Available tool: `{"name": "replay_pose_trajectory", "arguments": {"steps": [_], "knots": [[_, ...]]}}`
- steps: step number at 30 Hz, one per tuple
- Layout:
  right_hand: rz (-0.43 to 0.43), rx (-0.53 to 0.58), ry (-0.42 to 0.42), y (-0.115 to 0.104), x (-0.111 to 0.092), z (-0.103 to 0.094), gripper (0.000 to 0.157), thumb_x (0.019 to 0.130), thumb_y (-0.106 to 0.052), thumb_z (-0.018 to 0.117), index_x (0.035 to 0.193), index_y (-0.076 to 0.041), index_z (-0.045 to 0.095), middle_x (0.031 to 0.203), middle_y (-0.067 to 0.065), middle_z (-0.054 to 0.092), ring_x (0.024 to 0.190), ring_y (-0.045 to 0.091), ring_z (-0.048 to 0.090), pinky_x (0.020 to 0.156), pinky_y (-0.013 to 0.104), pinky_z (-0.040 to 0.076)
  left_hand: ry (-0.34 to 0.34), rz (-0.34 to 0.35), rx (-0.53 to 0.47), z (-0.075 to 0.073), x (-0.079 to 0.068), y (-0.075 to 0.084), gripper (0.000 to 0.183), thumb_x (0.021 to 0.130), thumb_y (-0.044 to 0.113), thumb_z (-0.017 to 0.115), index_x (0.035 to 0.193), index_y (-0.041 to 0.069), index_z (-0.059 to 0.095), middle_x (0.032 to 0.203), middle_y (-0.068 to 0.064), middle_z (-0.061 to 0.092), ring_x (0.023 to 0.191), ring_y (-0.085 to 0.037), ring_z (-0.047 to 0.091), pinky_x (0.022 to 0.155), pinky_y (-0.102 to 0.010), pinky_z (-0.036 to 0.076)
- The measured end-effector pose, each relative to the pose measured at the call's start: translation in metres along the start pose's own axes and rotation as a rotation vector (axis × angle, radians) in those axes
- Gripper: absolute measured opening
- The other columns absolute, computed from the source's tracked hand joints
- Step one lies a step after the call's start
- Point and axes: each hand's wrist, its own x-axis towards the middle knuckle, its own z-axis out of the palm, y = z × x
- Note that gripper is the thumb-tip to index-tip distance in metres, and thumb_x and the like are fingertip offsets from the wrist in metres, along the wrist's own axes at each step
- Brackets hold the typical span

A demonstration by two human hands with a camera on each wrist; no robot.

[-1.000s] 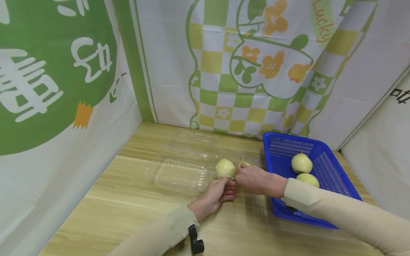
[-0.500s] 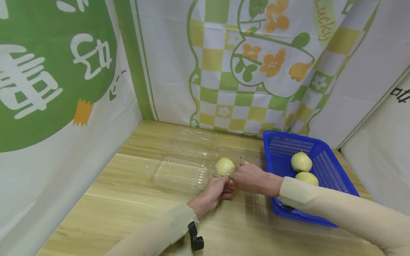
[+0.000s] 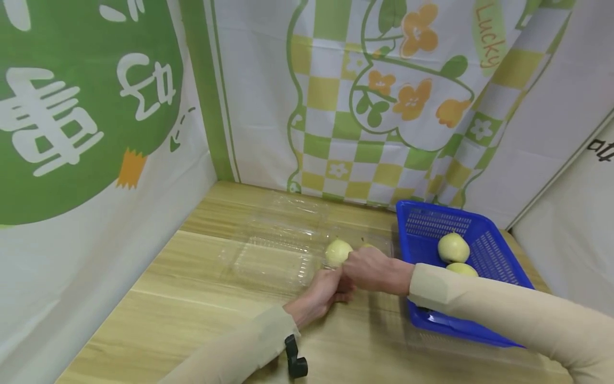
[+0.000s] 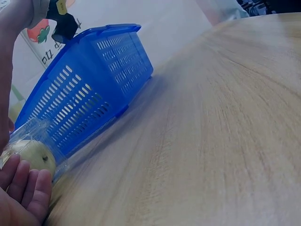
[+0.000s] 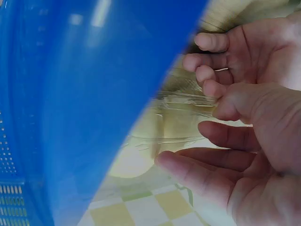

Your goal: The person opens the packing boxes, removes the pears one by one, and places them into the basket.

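A clear plastic clamshell box [image 3: 386, 243] on the table holds two pale yellow pears. The left pear [image 3: 337, 252] shows plainly; the right pear is mostly behind my right hand [image 3: 371, 269]. My left hand [image 3: 322, 292] holds the box's front edge, its fingers curled close beside a pear [image 4: 36, 155] in the left wrist view. In the right wrist view, the right thumb presses at the plastic rim [image 5: 188, 101] while the other fingers reach over the side. Both hands meet at the front edge, the right partly covering the left.
A blue perforated basket [image 3: 508, 250] stands to the right, with a pear [image 3: 453, 248] and another pear [image 3: 462, 269] inside. My right forearm crosses over it. Empty clear plastic containers [image 3: 271, 261] lie left of the hands. A printed curtain [image 3: 364, 144] hangs behind the table.
My right hand has slid left along the box's front edge and now overlaps the left hand's fingertips. The left hand stays nearly in place, and the head view shifts slightly.
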Motion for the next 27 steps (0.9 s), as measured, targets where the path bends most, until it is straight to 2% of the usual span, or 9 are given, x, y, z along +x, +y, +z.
{"name": "replay_pose_trajectory", "arguments": {"steps": [6, 11, 15, 22, 27], "knots": [[0.002, 0.038, -0.055, 0.001, 0.005, -0.006, 0.031, 0.073, -0.011, 0.063, 0.052, -0.023, 0.044, 0.05, -0.007, 0.049, 0.041, 0.008, 0.039, 0.034, 0.027, 0.038, -0.018, 0.009, -0.008, -0.001, 0.004, -0.003, 0.03, 0.089, 0.031, 0.059, 0.09, 0.001, 0.067, 0.076, -0.011, 0.067, 0.062, -0.016, 0.064, 0.064, -0.034, 0.056], [0.102, 0.157, -0.118, 0.005, 0.007, -0.008, 0.024, 0.075, -0.015, 0.066, 0.057, -0.017, 0.051, 0.055, -0.001, 0.053, 0.047, 0.013, 0.049, 0.039, 0.033, 0.043, -0.022, 0.001, 0.004, 0.0, 0.003, -0.003, 0.029, 0.091, 0.026, 0.056, 0.094, -0.001, 0.066, 0.079, -0.011, 0.067, 0.068, -0.016, 0.064, 0.066, -0.033, 0.056], [0.174, 0.209, -0.097, 0.007, 0.006, -0.005, 0.015, 0.071, -0.01, 0.064, 0.061, -0.013, 0.053, 0.057, 0.003, 0.055, 0.05, 0.019, 0.053, 0.04, 0.037, 0.044, -0.023, 0.008, 0.022, 0.001, 0.001, -0.003, 0.028, 0.092, 0.022, 0.053, 0.095, -0.003, 0.064, 0.081, -0.01, 0.067, 0.07, -0.016, 0.064, 0.069, -0.035, 0.056], [0.204, 0.198, -0.036, 0.007, 0.003, 0.0, 0.016, 0.067, -0.007, 0.062, 0.057, -0.014, 0.052, 0.056, 0.003, 0.056, 0.048, 0.02, 0.053, 0.038, 0.037, 0.043, -0.012, 0.004, 0.058, 0.003, -0.002, -0.004, 0.031, 0.094, 0.022, 0.049, 0.095, -0.006, 0.063, 0.081, -0.012, 0.066, 0.069, -0.017, 0.064, 0.07, -0.037, 0.056], [0.219, 0.206, -0.026, 0.007, 0.003, 0.002, 0.015, 0.066, -0.006, 0.061, 0.057, -0.014, 0.053, 0.056, 0.002, 0.055, 0.049, 0.02, 0.053, 0.04, 0.037, 0.045, 0.001, 0.002, 0.058, 0.004, -0.003, -0.003, 0.032, 0.094, 0.023, 0.051, 0.095, -0.006, 0.064, 0.077, -0.01, 0.066, 0.067, -0.017, 0.064, 0.069, -0.037, 0.056]]}}
